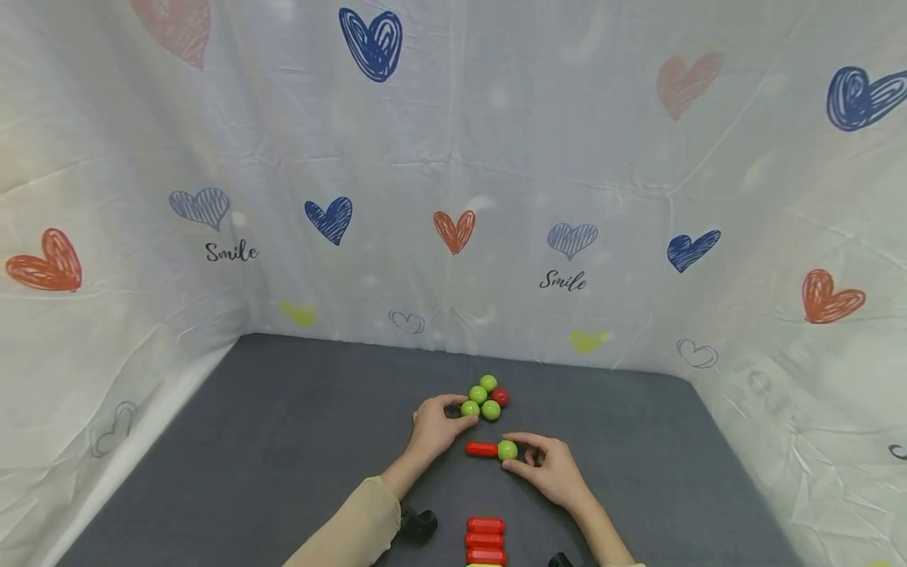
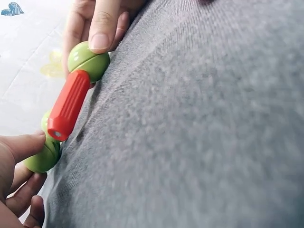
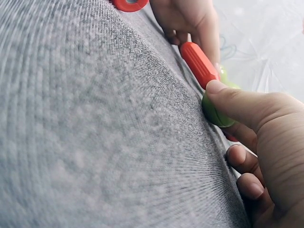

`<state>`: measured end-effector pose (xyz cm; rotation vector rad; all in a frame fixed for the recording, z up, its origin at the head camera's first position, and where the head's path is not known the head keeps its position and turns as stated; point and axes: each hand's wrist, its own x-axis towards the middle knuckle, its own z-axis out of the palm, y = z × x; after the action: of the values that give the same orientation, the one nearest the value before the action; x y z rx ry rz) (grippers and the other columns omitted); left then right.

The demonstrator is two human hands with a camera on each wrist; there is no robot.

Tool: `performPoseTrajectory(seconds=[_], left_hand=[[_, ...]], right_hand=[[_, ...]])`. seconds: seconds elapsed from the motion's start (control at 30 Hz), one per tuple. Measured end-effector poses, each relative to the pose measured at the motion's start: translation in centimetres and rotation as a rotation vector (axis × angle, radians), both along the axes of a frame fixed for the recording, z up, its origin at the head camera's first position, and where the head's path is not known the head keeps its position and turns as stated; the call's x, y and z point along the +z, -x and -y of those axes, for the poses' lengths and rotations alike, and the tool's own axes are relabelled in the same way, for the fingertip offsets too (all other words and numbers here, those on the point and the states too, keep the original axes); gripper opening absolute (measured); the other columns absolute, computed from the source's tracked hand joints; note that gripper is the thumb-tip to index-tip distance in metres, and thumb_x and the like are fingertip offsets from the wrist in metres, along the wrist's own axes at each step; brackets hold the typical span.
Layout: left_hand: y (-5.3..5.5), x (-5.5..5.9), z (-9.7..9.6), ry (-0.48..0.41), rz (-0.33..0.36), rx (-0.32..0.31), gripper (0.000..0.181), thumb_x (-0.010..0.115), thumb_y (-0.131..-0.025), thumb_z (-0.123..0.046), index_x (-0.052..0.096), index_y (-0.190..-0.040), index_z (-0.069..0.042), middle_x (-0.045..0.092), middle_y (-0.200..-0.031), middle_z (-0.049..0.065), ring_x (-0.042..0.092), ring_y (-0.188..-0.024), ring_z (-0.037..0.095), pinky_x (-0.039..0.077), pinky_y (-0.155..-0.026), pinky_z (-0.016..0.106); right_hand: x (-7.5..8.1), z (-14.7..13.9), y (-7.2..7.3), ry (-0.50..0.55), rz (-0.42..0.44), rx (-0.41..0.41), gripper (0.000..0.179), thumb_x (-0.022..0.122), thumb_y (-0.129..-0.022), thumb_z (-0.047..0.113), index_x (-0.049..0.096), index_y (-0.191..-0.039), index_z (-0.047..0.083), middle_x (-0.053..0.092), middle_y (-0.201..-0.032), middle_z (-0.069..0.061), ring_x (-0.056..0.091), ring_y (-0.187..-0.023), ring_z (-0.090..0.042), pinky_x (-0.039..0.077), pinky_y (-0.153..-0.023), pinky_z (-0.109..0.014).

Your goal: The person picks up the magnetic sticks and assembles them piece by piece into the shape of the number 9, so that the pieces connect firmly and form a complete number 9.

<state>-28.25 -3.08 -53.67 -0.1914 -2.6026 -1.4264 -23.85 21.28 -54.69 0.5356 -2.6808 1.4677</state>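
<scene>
My left hand point(image 1: 434, 427) pinches a green ball point(image 1: 470, 409) between thumb and fingers. That ball sits at the near left of a small cluster, beside other green balls point(image 1: 478, 394) and a red ball point(image 1: 500, 396). Nearer to me, my right hand point(image 1: 547, 466) pinches another green ball point(image 1: 507, 450) between thumb and forefinger. A red rod point(image 1: 483, 449) points left from this ball, its end against it. In the left wrist view the ridged red rod point(image 2: 69, 105) shows a small silvery spot on its free end. The right thumb point(image 3: 228, 97) presses on the ball in the right wrist view.
Several red rods point(image 1: 485, 541) lie in a row at the near edge of view, a yellow one point(image 1: 486, 565) below them. A dark grey cloth point(image 1: 283, 441) covers the table. White curtains point(image 1: 453, 157) printed with hearts stand behind and at both sides.
</scene>
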Motion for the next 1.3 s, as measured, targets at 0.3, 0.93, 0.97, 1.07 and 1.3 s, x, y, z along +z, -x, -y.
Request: performPoseTrajectory(seconds=[0.3,0.93,0.97,1.07,1.3], left_hand=[[-1.2,-0.1,1.5,-0.043,0.028,-0.058,0.038,0.09,-0.087,-0.027,0.081,-0.12,-0.009,0.078,-0.116,0.008,0.062,-0.086,0.014,0.052,-0.073,0.033],[-4.1,-0.7,3.9,-0.096,0.038,-0.102,0.042,0.09,-0.087,-0.03,0.08,-0.122,-0.011,0.076,-0.123,0.009,0.07,-0.105,0.026,0.057,-0.09,0.045],[-4.1,-0.8,3.9,-0.095,0.036,-0.102,0.042,0.09,-0.087,-0.031,0.08,-0.122,-0.011,0.076,-0.123,0.009,0.07,-0.105,0.026,0.057,-0.09,0.046],[-4.3,-0.9,4.0,-0.09,0.025,-0.107,0.042,0.09,-0.087,-0.031,0.08,-0.123,-0.011,0.076,-0.123,0.009,0.069,-0.106,0.027,0.056,-0.091,0.046],[-4.4,-0.8,3.9,-0.034,0.015,-0.106,0.04,0.091,-0.085,-0.03,0.081,-0.121,-0.015,0.076,-0.117,0.004,0.061,-0.095,0.018,0.051,-0.083,0.036]], right_hand=[[-0.2,-0.2,-0.1,0.014,0.008,0.002,0.037,0.091,-0.087,0.027,0.081,-0.12,0.015,0.053,-0.066,0.008,0.041,-0.052,0.001,0.035,-0.05,-0.02],[0.0,-0.1,0.0,-0.008,0.011,-0.01,0.038,0.09,-0.087,0.028,0.081,-0.121,0.015,0.054,-0.065,0.008,0.04,-0.051,0.0,0.035,-0.05,-0.02],[0.0,-0.1,0.0,-0.009,0.009,-0.013,0.038,0.09,-0.087,0.028,0.081,-0.121,0.015,0.055,-0.065,0.008,0.04,-0.051,0.0,0.035,-0.05,-0.02],[0.0,-0.1,0.0,-0.014,0.003,-0.037,0.037,0.091,-0.086,0.027,0.081,-0.12,0.016,0.055,-0.065,0.009,0.039,-0.05,0.001,0.036,-0.05,-0.019],[0.0,-0.1,0.0,-0.007,-0.031,-0.057,0.036,0.09,-0.087,0.024,0.081,-0.121,0.015,0.056,-0.064,0.011,0.04,-0.049,0.001,0.037,-0.05,-0.019]])
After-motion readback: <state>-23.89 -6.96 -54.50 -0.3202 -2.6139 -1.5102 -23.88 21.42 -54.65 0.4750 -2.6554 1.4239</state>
